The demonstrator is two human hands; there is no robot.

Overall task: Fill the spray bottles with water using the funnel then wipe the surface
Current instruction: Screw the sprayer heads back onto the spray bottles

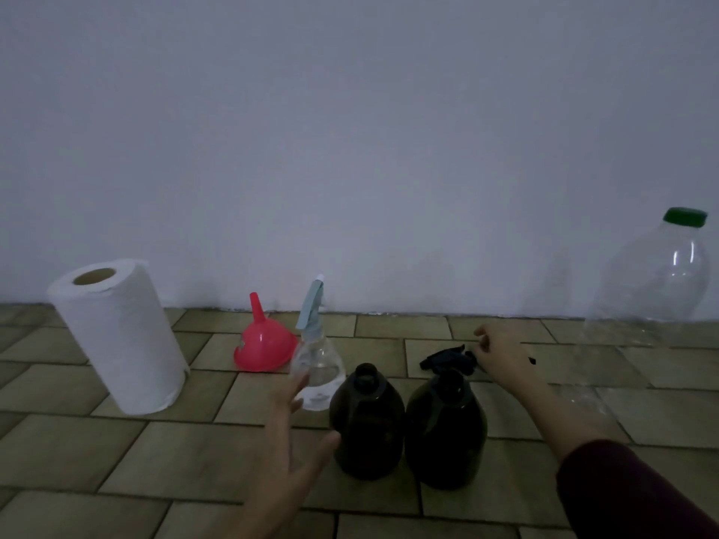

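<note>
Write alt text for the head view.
Over a tiled surface, the open left hand nears an uncapped dark bottle while the right hand pinches a second dark bottle's black sprayer. Behind: clear spray bottle, red funnel, paper towels.

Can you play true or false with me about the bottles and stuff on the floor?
1. The pink funnel sits in a bottle. False: it lies upside down on the tiled floor.
2. The left dark bottle has no sprayer on top. True.
3. The paper towel roll is right of the bottles. False: it stands left.
4. The big clear jug has a green cap. True.
5. The left hand holds the funnel. False: it's open, holding nothing.
</note>
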